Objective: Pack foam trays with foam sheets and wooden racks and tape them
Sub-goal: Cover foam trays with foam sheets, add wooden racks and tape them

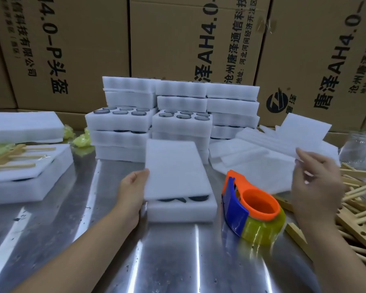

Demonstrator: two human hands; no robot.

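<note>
The foam tray point(181, 210) sits mid-bench, just left of the tape dispenser point(253, 210), with a foam sheet point(175, 168) on top. It looks light, soft and easily dented, best held by its sides. The left hand point(131, 193) steadies its edge with open fingers; the right hand point(317, 182) pinches another sheet point(302, 132).

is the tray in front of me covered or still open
Mostly covered. A foam sheet lies on the foam tray, steadied by the left hand; its near edge sits raised, showing dark round pieces underneath.
</note>
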